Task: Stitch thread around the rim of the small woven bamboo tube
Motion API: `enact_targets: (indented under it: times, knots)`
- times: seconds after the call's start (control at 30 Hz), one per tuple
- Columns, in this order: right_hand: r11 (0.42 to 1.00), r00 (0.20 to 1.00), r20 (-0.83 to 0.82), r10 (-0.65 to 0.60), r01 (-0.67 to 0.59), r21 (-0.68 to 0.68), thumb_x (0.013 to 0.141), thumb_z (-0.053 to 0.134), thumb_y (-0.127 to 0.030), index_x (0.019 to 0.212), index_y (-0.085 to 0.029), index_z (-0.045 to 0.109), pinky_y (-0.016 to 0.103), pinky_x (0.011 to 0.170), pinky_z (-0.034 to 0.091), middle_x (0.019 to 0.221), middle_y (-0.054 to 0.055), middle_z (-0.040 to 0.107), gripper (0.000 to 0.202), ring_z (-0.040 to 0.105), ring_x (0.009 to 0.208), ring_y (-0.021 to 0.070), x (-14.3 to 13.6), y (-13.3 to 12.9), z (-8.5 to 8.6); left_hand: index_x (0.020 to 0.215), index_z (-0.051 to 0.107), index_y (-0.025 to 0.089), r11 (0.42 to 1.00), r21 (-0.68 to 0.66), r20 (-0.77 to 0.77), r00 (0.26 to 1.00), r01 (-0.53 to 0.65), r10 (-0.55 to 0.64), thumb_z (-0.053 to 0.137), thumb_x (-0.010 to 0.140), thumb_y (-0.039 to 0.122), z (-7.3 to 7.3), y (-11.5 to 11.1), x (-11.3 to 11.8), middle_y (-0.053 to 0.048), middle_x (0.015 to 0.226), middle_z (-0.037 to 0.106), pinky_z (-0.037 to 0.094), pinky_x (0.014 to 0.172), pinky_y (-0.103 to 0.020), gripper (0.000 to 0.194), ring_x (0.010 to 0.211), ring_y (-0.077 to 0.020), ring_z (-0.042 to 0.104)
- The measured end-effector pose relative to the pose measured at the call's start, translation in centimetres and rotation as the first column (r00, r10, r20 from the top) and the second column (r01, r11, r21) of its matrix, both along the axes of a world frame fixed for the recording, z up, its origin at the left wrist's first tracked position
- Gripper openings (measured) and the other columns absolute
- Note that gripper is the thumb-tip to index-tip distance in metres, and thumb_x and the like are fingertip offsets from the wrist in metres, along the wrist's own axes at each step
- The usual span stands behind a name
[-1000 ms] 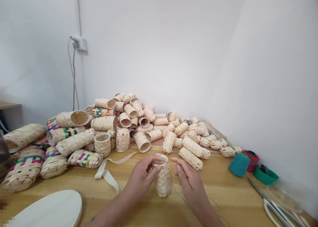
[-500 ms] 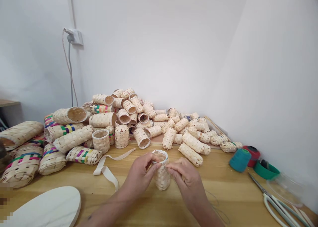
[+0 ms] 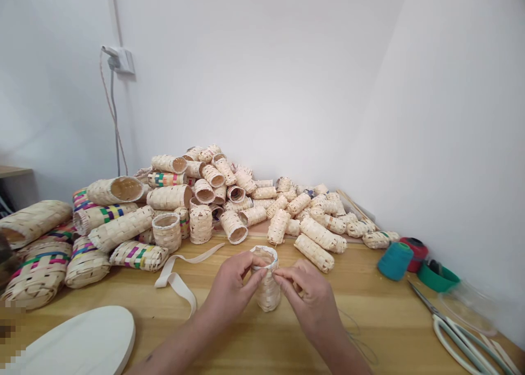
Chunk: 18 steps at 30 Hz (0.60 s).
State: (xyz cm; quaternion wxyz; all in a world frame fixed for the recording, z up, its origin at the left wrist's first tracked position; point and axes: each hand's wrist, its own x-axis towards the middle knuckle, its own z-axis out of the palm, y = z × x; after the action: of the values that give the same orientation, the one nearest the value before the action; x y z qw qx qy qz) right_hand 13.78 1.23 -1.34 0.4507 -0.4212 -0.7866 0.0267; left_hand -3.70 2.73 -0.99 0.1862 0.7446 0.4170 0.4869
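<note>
A small woven basket (image 3: 268, 296) stands upright on the wooden table in front of me, with a white band around its rim and dark thread along the band. Thumb and fingers of my left hand (image 3: 235, 282) pinch that rim on its left side, fingertips reaching inside. On the right of the rim, my right hand (image 3: 305, 290) is closed in a pinch on fine thread; whether a needle is there too is hidden. Loose thread (image 3: 359, 339) trails on the table beyond my right wrist.
A large pile of woven baskets (image 3: 170, 197) lies along the wall. A cream ribbon (image 3: 178, 285) is left of my hands, and a white round board (image 3: 82, 342) lies nearer. At right are a teal thread spool (image 3: 396, 261), a red spool (image 3: 416, 255), a green dish (image 3: 438, 279) and scissors (image 3: 447, 323).
The thread that showed between the rim and my right fingers is harder to see now. Both hands keep nearly the same place at the basket's rim; the view has shifted slightly.
</note>
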Motion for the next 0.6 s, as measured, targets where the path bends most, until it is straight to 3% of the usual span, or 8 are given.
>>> enact_targets:
  times: [0.23, 0.6]
  knots:
    - [1.000, 0.999, -0.021, -0.029, 0.028, -0.013, 0.091, 0.055, -0.023, 0.086, -0.020, 0.070, 0.028, 0.061, 0.043, 0.069, 0.002, 0.059, 0.017, 0.055, 0.066, 0.0170, 0.15, 0.02, 0.25, 0.077, 0.066, 0.018, 0.999, -0.027, -0.011, 1.000, -0.021, 0.021, 0.056, 0.084, 0.029, -0.08, 0.08, -0.06, -0.001, 0.066, 0.064, 0.039, 0.056, -0.025, 0.017, 0.059, -0.0152, 0.053]
    - [0.997, 0.994, -0.085, 0.069, -0.072, -0.023, 0.092, 0.055, -0.026, 0.090, -0.021, 0.071, 0.027, 0.059, 0.042, 0.069, 0.002, 0.058, 0.017, 0.055, 0.067, 0.0175, 0.24, 0.34, -0.27, 0.077, 0.066, 0.018, 0.999, -0.029, -0.036, 0.999, -0.037, 0.036, 0.054, 0.085, 0.029, 0.10, -0.05, -0.05, -0.001, 0.067, 0.064, 0.038, 0.055, -0.025, 0.018, 0.060, -0.0147, 0.053]
